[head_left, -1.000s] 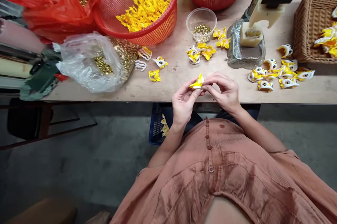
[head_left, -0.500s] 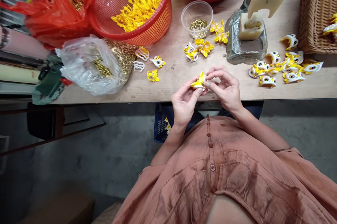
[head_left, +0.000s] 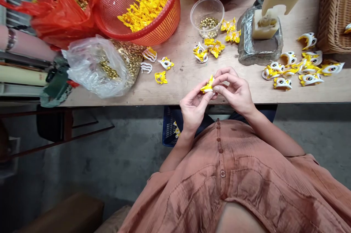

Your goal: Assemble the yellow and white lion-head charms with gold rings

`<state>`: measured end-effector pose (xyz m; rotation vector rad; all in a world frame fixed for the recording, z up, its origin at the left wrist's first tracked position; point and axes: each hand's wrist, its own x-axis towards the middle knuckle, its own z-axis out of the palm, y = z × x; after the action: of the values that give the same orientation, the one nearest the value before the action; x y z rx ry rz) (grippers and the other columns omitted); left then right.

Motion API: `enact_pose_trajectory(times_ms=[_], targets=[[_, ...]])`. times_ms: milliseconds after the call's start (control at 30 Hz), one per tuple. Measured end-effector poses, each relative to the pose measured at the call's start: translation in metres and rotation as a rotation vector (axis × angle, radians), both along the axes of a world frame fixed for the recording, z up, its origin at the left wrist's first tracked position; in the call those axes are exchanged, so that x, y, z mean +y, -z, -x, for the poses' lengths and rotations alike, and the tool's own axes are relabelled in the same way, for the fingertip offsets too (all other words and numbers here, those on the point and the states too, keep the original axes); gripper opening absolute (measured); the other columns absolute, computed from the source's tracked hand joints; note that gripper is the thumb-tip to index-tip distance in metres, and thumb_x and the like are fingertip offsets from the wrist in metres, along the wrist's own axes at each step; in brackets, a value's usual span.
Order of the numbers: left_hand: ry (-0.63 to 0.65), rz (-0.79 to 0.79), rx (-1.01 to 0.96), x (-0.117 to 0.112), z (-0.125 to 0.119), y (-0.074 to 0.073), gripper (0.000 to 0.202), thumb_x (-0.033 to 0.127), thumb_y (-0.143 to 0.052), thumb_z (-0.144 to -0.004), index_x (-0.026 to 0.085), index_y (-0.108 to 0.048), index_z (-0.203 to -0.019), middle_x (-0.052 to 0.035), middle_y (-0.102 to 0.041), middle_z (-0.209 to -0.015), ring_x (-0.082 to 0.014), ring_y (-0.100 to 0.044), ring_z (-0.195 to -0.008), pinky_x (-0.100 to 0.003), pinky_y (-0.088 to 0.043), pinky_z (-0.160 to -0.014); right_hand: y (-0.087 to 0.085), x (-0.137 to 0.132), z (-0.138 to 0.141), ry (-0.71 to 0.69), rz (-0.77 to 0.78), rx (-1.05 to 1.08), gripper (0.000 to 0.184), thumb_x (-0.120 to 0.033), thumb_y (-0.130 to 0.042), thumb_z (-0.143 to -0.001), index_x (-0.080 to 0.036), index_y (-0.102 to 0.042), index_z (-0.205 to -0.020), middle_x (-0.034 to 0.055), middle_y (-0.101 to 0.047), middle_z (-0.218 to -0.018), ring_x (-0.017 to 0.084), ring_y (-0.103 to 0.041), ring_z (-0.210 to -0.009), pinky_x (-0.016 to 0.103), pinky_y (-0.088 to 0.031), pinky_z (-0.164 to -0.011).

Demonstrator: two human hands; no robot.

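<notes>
Over the table's front edge, my left hand [head_left: 194, 107] pinches a small yellow and white plastic piece [head_left: 207, 86], shaped like part of an animal head. My right hand [head_left: 235, 90] grips the same piece from the right with thumb and fingertips, hiding that side of it. Just beyond my hands lie a white and yellow piece with an eye [head_left: 200, 53] and yellow plastic parts [head_left: 216, 48]. To the left are another eyed piece [head_left: 166, 63], a yellow part [head_left: 161, 77] and a white wavy part [head_left: 146, 67].
A red basket [head_left: 137, 35] holds yellow parts; beside it stands a clear tub [head_left: 207, 3] of gold bits. A press with a pale block [head_left: 263, 28] stands right of centre. Several eyed pieces [head_left: 310, 79] lie near a wicker basket [head_left: 330, 17]. Plastic bags [head_left: 93, 68] crowd the left.
The view has shifted slightly, so the table things sit a little further right. Both hands keep hold of the yellow and white piece, with the right fingers slightly moved on it.
</notes>
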<state>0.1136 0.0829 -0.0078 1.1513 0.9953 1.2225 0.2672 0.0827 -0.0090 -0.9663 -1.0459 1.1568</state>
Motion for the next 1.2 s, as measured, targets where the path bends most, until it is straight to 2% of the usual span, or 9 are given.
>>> enact_pose_trajectory(times_ms=[167, 367, 467, 567, 700, 867, 967, 1100, 1200], targets=[[-0.021, -0.051, 0.034, -0.001, 0.002, 0.002, 0.039, 0.034, -0.088, -0.084, 0.026, -0.082, -0.122, -0.006, -0.081, -0.12, -0.0211, -0.08, -0.101, -0.029, -0.07, -0.084, -0.002, -0.001, 0.002, 0.0, 0.103, 0.146, 0.036, -0.045, -0.09, -0.08, -0.024, -0.071, -0.1, 0.0021, -0.068, -0.11, 0.017, -0.067, -0.108, 0.034, -0.06, -0.103], [-0.032, -0.107, 0.088, 0.0, 0.005, -0.001, 0.04, 0.033, -0.09, -0.082, 0.029, -0.082, -0.121, -0.0037, -0.08, -0.118, -0.0177, -0.078, -0.097, -0.029, -0.07, -0.087, 0.001, -0.004, 0.008, -0.125, 0.181, 0.279, 0.037, -0.041, -0.085, -0.086, -0.024, -0.068, -0.114, 0.0029, -0.072, -0.114, 0.016, -0.07, -0.104, 0.03, -0.064, -0.09], [-0.035, -0.056, 0.078, 0.0, 0.006, -0.001, 0.042, 0.036, -0.09, -0.082, 0.027, -0.082, -0.122, -0.005, -0.08, -0.116, -0.0182, -0.079, -0.093, -0.031, -0.07, -0.086, 0.002, -0.005, 0.011, -0.024, 0.048, 0.133, 0.026, -0.035, -0.081, -0.09, -0.026, -0.069, -0.113, 0.0034, -0.069, -0.119, 0.018, -0.069, -0.11, 0.034, -0.063, -0.093], [-0.035, 0.02, 0.017, 0.001, 0.005, 0.001, 0.044, 0.038, -0.091, -0.081, 0.025, -0.082, -0.122, -0.0059, -0.082, -0.113, -0.018, -0.08, -0.088, -0.032, -0.071, -0.083, 0.009, -0.003, 0.012, 0.184, -0.24, -0.194, 0.01, -0.026, -0.072, -0.097, -0.029, -0.076, -0.106, 0.0051, -0.066, -0.125, 0.021, -0.066, -0.118, 0.041, -0.06, -0.098], [-0.042, 0.128, -0.094, 0.004, 0.005, 0.004, 0.041, 0.034, -0.094, -0.077, 0.024, -0.084, -0.114, -0.005, -0.084, -0.105, -0.0158, -0.08, -0.08, -0.029, -0.07, -0.077, 0.024, 0.004, 0.008, 0.268, -0.509, -0.511, 0.02, -0.021, -0.068, -0.099, -0.033, -0.078, -0.113, 0.0054, -0.07, -0.11, 0.022, -0.066, -0.104, 0.044, -0.059, -0.089], [-0.034, 0.214, -0.152, 0.004, 0.01, 0.003, 0.039, 0.033, -0.096, -0.074, 0.023, -0.085, -0.11, -0.0048, -0.084, -0.098, -0.0148, -0.079, -0.071, -0.029, -0.07, -0.072, 0.03, 0.012, 0.007, 0.213, -0.545, -0.521, 0.02, -0.022, -0.067, -0.1, -0.028, -0.077, -0.116, 0.0061, -0.07, -0.104, 0.02, -0.067, -0.098, 0.04, -0.059, -0.083], [-0.044, 0.214, -0.149, 0.003, 0.014, 0.001, 0.041, 0.034, -0.097, -0.072, 0.022, -0.085, -0.11, -0.0052, -0.084, -0.1, -0.0157, -0.079, -0.072, -0.031, -0.071, -0.074, 0.027, 0.012, 0.01, 0.214, -0.534, -0.486, 0.019, -0.021, -0.066, -0.101, -0.028, -0.076, -0.115, 0.0056, -0.068, -0.104, 0.019, -0.068, -0.097, 0.039, -0.06, -0.083], [-0.051, 0.232, -0.117, 0.001, 0.019, -0.001, 0.046, 0.037, -0.097, -0.072, 0.021, -0.083, -0.114, -0.0066, -0.084, -0.102, -0.0183, -0.081, -0.076, -0.037, -0.072, -0.081, 0.021, 0.012, 0.008, 0.184, -0.673, -0.599, 0.022, -0.018, -0.065, -0.1, -0.028, -0.073, -0.118, 0.0064, -0.07, -0.105, 0.021, -0.066, -0.098, 0.042, -0.057, -0.085], [-0.051, 0.214, -0.097, 0.0, 0.022, 0.001, 0.044, 0.037, -0.095, -0.074, 0.02, -0.083, -0.114, -0.0064, -0.084, -0.1, -0.018, -0.081, -0.075, -0.038, -0.072, -0.081, 0.017, 0.012, 0.006, 0.136, -0.647, -0.633, 0.02, -0.02, -0.064, -0.1, -0.028, -0.074, -0.115, 0.0062, -0.07, -0.103, 0.022, -0.064, -0.096, 0.043, -0.055, -0.086]])
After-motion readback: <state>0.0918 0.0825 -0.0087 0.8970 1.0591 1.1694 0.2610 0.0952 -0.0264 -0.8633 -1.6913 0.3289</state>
